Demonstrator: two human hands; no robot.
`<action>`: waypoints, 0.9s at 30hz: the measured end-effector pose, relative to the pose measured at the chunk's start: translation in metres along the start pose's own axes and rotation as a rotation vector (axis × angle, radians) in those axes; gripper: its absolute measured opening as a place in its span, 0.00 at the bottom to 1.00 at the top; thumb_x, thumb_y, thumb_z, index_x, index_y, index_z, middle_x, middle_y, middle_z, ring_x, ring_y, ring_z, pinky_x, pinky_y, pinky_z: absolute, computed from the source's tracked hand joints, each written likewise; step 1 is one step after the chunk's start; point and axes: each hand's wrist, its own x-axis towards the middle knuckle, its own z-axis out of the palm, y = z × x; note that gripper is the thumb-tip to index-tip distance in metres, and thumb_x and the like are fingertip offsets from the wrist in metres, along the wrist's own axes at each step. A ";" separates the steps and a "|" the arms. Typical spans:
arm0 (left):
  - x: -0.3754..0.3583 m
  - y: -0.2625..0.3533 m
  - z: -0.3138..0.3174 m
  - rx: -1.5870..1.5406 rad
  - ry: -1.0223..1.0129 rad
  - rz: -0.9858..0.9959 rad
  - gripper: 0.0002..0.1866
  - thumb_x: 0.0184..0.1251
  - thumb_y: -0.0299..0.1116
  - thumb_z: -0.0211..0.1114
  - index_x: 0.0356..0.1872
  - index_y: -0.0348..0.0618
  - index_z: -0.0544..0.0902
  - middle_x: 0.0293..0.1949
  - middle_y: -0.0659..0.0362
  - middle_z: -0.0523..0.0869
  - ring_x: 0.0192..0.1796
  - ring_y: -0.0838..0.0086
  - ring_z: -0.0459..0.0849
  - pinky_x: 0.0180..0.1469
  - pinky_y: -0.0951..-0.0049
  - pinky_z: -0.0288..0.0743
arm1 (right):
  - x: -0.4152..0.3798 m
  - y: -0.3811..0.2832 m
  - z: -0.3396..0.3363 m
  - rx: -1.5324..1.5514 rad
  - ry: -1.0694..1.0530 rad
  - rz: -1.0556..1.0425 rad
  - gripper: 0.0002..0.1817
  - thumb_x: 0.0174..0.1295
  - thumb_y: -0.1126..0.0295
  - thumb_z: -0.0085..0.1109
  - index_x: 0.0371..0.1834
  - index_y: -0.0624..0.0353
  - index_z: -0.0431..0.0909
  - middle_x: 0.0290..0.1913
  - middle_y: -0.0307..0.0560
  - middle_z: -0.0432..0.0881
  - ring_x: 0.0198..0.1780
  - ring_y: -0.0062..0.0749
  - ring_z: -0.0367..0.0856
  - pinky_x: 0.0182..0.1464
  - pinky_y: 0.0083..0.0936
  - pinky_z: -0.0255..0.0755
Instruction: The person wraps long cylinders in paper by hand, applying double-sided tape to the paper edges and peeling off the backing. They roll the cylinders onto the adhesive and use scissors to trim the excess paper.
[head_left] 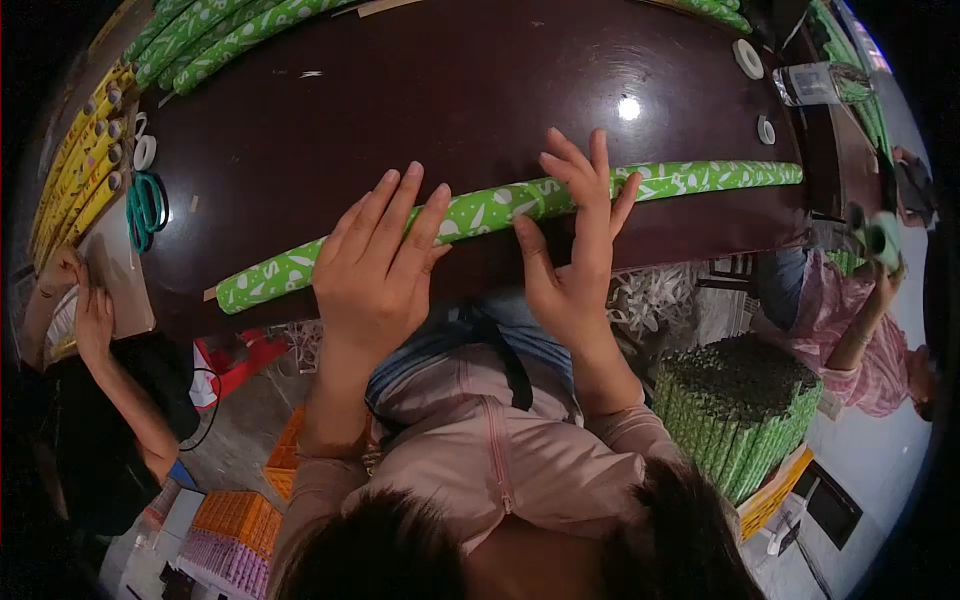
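A long green roll of patterned wrapping paper [480, 212] lies across the dark table near its front edge, its left end a little lower in view than its right. My left hand [378, 260] rests flat over the left half of the roll, fingers stretched out and pointing away from me. My right hand [580, 230] is at the roll's middle, fingers spread, the thumb touching or close to the paper and the fingertips raised past it. Neither hand is wrapped around the roll.
Green rolls [215, 45] and yellow rolls [85, 165] lie at left. Teal-handled scissors [147, 212] and tape rolls [747, 59] sit near the table's sides. A bundle of green rolls [735, 410] stands at right. Co-workers' hands [95, 318] show at left, another person [850, 320] at right.
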 end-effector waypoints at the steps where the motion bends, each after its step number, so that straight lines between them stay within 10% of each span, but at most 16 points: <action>1: 0.001 0.000 -0.001 0.007 0.007 0.002 0.22 0.62 0.29 0.66 0.59 0.46 0.82 0.61 0.53 0.81 0.64 0.60 0.79 0.61 0.58 0.75 | -0.001 0.001 0.000 0.023 0.001 -0.006 0.27 0.56 0.78 0.58 0.63 0.58 0.70 0.69 0.53 0.70 0.79 0.56 0.50 0.74 0.59 0.18; 11: 0.001 -0.003 0.004 0.029 0.055 0.033 0.21 0.61 0.34 0.66 0.57 0.47 0.83 0.58 0.53 0.83 0.60 0.61 0.81 0.59 0.62 0.77 | 0.001 -0.002 0.012 -0.145 0.124 0.011 0.28 0.60 0.64 0.66 0.62 0.62 0.70 0.71 0.57 0.67 0.78 0.60 0.49 0.74 0.60 0.20; 27: 0.002 -0.001 0.001 0.005 0.029 0.023 0.22 0.59 0.27 0.67 0.58 0.44 0.83 0.60 0.52 0.82 0.62 0.59 0.80 0.60 0.58 0.77 | -0.001 0.000 0.013 -0.064 0.182 -0.009 0.30 0.58 0.67 0.68 0.63 0.62 0.70 0.72 0.57 0.66 0.79 0.60 0.47 0.73 0.60 0.20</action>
